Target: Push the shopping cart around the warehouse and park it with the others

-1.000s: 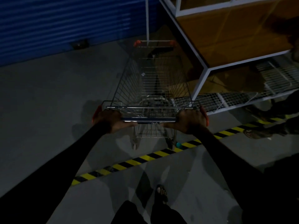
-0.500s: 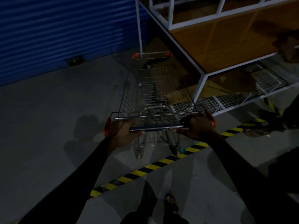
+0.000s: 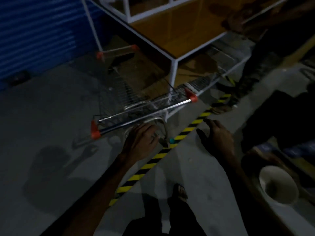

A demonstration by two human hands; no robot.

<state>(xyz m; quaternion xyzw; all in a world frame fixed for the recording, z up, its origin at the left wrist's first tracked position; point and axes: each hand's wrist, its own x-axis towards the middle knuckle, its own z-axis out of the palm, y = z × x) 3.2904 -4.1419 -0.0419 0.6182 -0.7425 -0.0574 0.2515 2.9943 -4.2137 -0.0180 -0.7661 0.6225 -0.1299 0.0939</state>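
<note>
Centre frame in a dim warehouse: the silver wire shopping cart with orange corner caps (image 3: pixel 136 99) stands loose, its blue-sleeved push bar (image 3: pixel 129 123) running from lower left to upper right. My left hand (image 3: pixel 141 142) hovers just beneath the bar's middle, fingers relaxed and holding nothing; whether they brush the bar I cannot tell. My right hand (image 3: pixel 218 140) hangs spread and empty at right of centre, well clear of the handle. Neither hand controls the cart. Its nose points under the white steel-framed rack with orange panels (image 3: pixel 173 68) in the upper half of the frame, so any roll could knock the basket into the rack's upright. The yellow-and-black hazard tape on the floor (image 3: pixel 153 160) runs diagonally under the rear wheels. No other carts are clearly visible, so parking looks unfinished.
</note>
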